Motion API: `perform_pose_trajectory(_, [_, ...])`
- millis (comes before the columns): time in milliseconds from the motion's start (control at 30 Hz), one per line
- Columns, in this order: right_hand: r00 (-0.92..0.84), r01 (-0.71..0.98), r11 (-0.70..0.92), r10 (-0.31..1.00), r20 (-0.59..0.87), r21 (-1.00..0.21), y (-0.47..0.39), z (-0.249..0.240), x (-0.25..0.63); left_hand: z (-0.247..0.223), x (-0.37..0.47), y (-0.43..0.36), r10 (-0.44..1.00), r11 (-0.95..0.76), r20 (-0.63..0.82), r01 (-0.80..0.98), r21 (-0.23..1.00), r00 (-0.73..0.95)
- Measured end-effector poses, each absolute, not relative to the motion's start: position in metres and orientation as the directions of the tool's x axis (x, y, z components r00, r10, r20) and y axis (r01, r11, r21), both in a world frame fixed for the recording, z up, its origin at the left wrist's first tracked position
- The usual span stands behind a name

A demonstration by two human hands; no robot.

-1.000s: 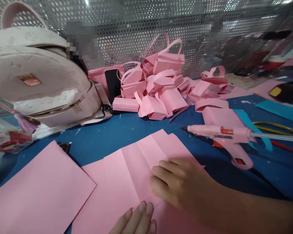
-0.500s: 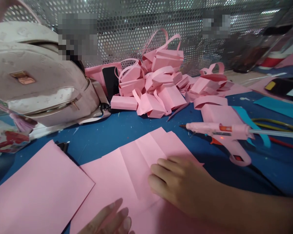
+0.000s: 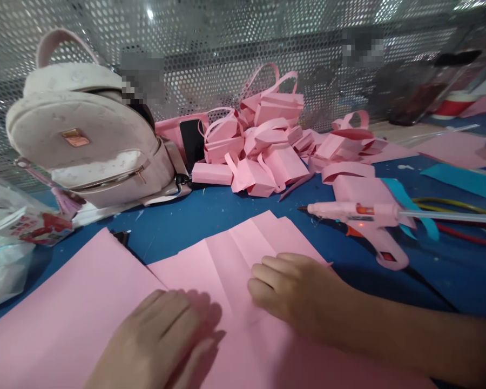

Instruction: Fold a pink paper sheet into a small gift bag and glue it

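A creased pink paper sheet (image 3: 235,259) lies on the blue table (image 3: 227,210) in front of me. My right hand (image 3: 295,289) rests flat on its right part, fingers together and pointing left. My left hand (image 3: 157,340) presses down on the sheet's near left part, close to where it meets a second flat pink sheet (image 3: 65,313). Neither hand grips anything.
A pink glue gun (image 3: 364,216) lies to the right, with cables behind it. A heap of folded pink paper bags (image 3: 267,146) sits at the back by a perforated metal wall. A pale pink backpack (image 3: 89,140) stands at the left, with plastic packets (image 3: 12,237) beside it.
My left hand has slid up and leftward from the bottom edge onto the left part of the sheet. My right hand has stayed in place. The view has shifted slightly.
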State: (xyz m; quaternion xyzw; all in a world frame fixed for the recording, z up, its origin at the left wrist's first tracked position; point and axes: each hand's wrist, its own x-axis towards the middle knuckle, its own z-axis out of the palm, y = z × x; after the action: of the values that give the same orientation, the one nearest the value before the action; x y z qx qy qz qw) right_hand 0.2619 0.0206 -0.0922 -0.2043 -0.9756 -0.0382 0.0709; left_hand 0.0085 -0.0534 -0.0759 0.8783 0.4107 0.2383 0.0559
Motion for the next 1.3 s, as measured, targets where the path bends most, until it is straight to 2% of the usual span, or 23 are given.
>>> perform_pose_trajectory(67, [-0.905, 0.407, 0.913, 0.397, 0.155, 0.038, 0.021, -0.093, 0.262, -0.075, 0.012, -0.048, 0.818, -0.573, 0.229, 0.717, 0.396, 0.527])
perform_pose_trajectory(133, [-0.905, 0.406, 0.913, 0.398, 0.151, 0.026, 0.021, -0.092, 0.262, -0.076, 0.013, -0.046, 0.842, -0.516, 0.108, 0.729, 0.449, 0.529])
perform_pose_trajectory(267, [-0.897, 0.423, 0.906, 0.419, 0.143, -0.005, 0.02, -0.092, 0.263, -0.078, 0.011, -0.049, 0.819, -0.531, 0.059, 0.715, 0.454, 0.57])
perform_pose_trajectory(333, [-0.892, 0.434, 0.901, 0.429, 0.139, -0.001, 0.02, -0.092, 0.263, -0.08, 0.01, -0.05, 0.813, -0.543, 0.062, 0.714, 0.442, 0.579])
perform_pose_trajectory(500, [-0.886, 0.437, 0.894, 0.409, 0.217, 0.101, 0.02, -0.094, 0.261, -0.081, 0.013, -0.046, 0.807, -0.564, 0.072, 0.729, 0.387, 0.586])
perform_pose_trajectory(633, [-0.885, 0.441, 0.892, 0.415, 0.212, 0.097, 0.021, -0.094, 0.259, -0.084, 0.016, -0.044, 0.787, -0.606, 0.126, 0.72, 0.338, 0.604])
perform_pose_trajectory(867, [-0.876, 0.454, 0.876, 0.406, 0.259, 0.162, 0.016, -0.096, 0.262, -0.091, 0.017, -0.05, 0.751, -0.651, 0.216, 0.754, 0.087, 0.624])
perform_pose_trajectory(1000, [-0.846, 0.499, 0.843, 0.422, 0.325, 0.204, 0.012, -0.1, 0.263, -0.087, 0.017, -0.055, 0.697, -0.699, 0.26, 0.714, 0.041, 0.668])
perform_pose_trajectory(1200, [-0.84, 0.498, 0.856, 0.436, 0.322, 0.138, 0.017, -0.106, 0.262, -0.085, 0.017, -0.054, 0.585, -0.771, 0.311, 0.633, -0.077, 0.75])
perform_pose_trajectory(1300, [-0.836, 0.501, 0.855, 0.44, 0.328, 0.132, 0.017, -0.108, 0.261, -0.085, 0.018, -0.051, 0.555, -0.777, 0.36, 0.622, -0.098, 0.75])
